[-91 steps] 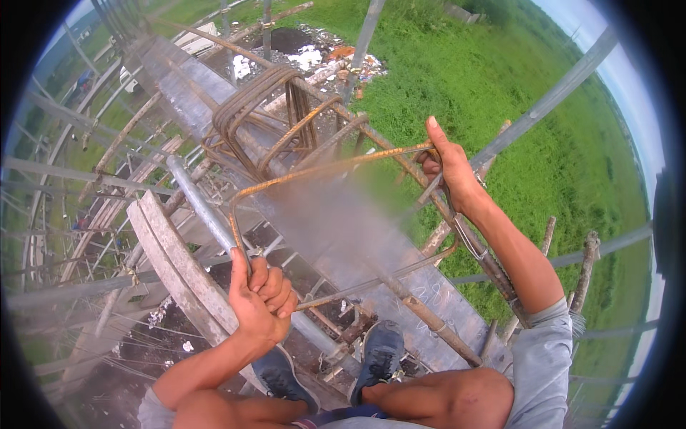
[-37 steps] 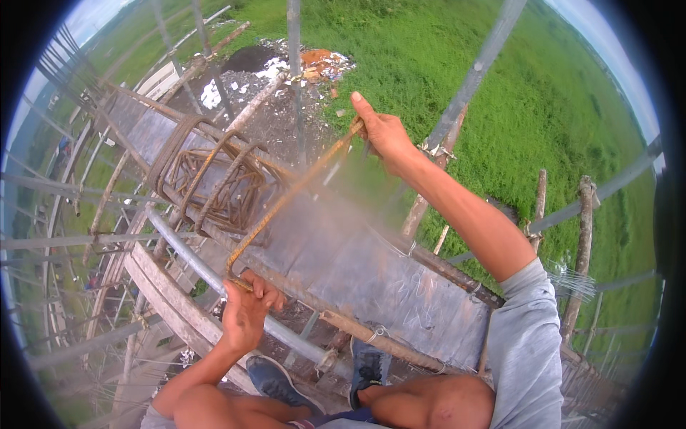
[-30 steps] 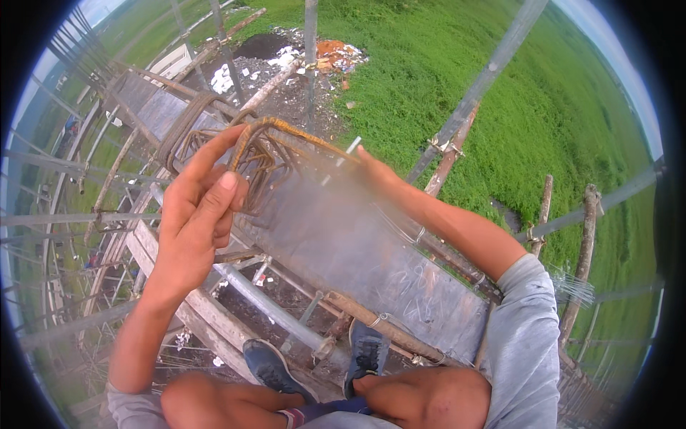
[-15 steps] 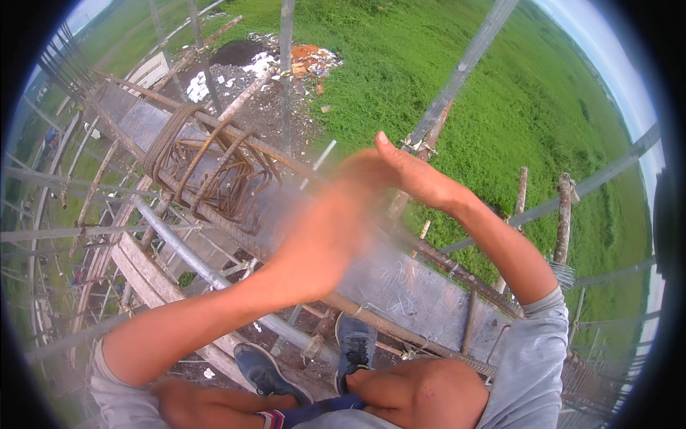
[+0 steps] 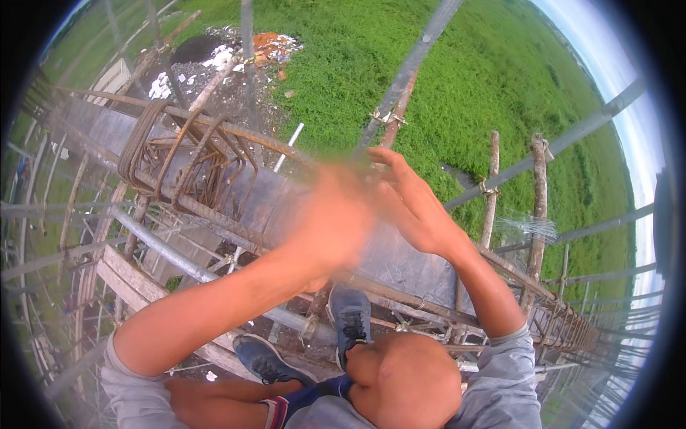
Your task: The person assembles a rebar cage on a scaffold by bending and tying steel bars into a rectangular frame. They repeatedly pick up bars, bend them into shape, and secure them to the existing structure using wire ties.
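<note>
Out in front of me, above a long beam form, both my hands are raised close together. My left hand (image 5: pixel 332 225) is smeared across its fingers, so its grip and anything in it are hidden. My right hand (image 5: pixel 413 204) shows stretched fingers, partly blurred at the tips, with nothing visible in it. Whether the two hands touch I cannot tell. Beneath them runs the form's grey sheet bottom (image 5: pixel 411 268), flanked by rusty ribbed bars (image 5: pixel 421 304). Left of my hands, a bundle of bent rusty rebar stirrups (image 5: pixel 189 154) hangs around the bars.
A galvanized pipe (image 5: pixel 161 243) and wooden planks (image 5: pixel 132 275) run by my shoes (image 5: pixel 350 318). An upright pole (image 5: pixel 407 71), a slanting pipe (image 5: pixel 564 146) and timber posts (image 5: pixel 537 207) stand beyond the beam. Grass (image 5: pixel 471 93) and a rubble heap (image 5: pixel 221 61) lie far below.
The view has shifted, so the beam and stirrups sit further left. My right hand has come lower and its fingers now point toward the left hand. My left hand stays blurred.
</note>
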`<state>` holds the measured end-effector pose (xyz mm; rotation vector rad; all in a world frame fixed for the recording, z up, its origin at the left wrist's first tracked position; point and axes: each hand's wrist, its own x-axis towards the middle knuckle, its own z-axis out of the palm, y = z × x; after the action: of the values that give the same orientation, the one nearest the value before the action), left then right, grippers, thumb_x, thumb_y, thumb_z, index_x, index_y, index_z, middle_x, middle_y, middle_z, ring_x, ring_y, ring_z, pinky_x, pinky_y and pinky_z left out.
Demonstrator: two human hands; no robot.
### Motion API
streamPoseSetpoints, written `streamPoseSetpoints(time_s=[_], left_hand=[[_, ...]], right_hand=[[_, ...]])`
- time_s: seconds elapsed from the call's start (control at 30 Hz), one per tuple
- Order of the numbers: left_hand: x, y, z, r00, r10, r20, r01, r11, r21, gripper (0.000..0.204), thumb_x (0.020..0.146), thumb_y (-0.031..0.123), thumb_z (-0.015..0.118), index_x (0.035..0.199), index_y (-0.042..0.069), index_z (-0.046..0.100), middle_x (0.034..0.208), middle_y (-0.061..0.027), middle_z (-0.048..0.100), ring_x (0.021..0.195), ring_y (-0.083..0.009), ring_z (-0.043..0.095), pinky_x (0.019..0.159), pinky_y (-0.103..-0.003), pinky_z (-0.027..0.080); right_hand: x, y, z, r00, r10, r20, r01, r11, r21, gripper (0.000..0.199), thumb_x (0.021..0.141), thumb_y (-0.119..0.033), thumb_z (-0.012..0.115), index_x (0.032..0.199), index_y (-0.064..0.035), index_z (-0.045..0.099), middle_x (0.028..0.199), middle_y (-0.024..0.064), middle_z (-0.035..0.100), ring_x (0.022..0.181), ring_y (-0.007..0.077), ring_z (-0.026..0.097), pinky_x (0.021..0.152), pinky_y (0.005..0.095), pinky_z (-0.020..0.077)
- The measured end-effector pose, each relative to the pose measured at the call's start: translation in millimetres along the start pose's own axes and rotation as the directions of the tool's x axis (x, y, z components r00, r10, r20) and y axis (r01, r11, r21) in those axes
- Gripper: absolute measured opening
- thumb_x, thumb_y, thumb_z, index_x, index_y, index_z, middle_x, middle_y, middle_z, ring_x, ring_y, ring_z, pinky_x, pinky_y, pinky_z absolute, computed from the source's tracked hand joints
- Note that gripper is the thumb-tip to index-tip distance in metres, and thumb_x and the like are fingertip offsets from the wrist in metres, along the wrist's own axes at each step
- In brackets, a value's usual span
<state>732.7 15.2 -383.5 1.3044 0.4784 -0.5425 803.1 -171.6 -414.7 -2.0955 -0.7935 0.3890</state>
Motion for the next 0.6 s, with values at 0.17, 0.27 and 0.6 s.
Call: streamPoseSetpoints(time_s=[0.17,0.27,0.6], left_hand=[[-3.6,3.8,-14.0,0.999,0.02,-0.036,-0.02,1.0,0.011,0.03,0.106,0.012,0.045,0.131,0.024,0.032,0.092,-0.0032,0.053,0.058,-0.0054,0.033,0.048,-0.024,0.028],[3.4,6.0,-7.2,0.996,-0.052,0.068,0.057,0.996,-0.07,0.029,0.105,0.014,0.045,0.13,0.024,0.033,0.092,-0.0038,0.053,0.058,-0.005,0.032,0.047,-0.024,0.027],[14.4,54.7,-46.5,0.921,0.322,0.218,-0.325,0.328,0.887,0.046,0.099,0.023,0.063,0.135,0.001,0.046,0.098,-0.0169,0.071,0.09,-0.0273,0.071,0.08,-0.04,0.053]], right_hand=[[-5.0,11.5,-2.9,0.993,0.029,0.112,-0.009,0.984,-0.178,0.061,0.11,-0.047,0.044,0.15,-0.0004,0.045,0.13,0.0299,0.063,0.123,0.0395,0.062,0.107,0.0473,0.0453],[3.9,18.6,-2.4,0.989,0.055,0.139,-0.052,0.998,-0.028,0.066,0.11,-0.052,0.039,0.153,-0.0013,0.043,0.136,0.0289,0.06,0.131,0.0395,0.057,0.113,0.0453,0.0414],[39.8,21.6,4.2,0.946,0.071,0.315,-0.067,0.997,-0.023,0.06,0.104,-0.055,0.054,0.128,0.0004,0.054,0.088,0.0203,0.064,0.081,0.0312,0.062,0.076,0.0457,0.0475]])
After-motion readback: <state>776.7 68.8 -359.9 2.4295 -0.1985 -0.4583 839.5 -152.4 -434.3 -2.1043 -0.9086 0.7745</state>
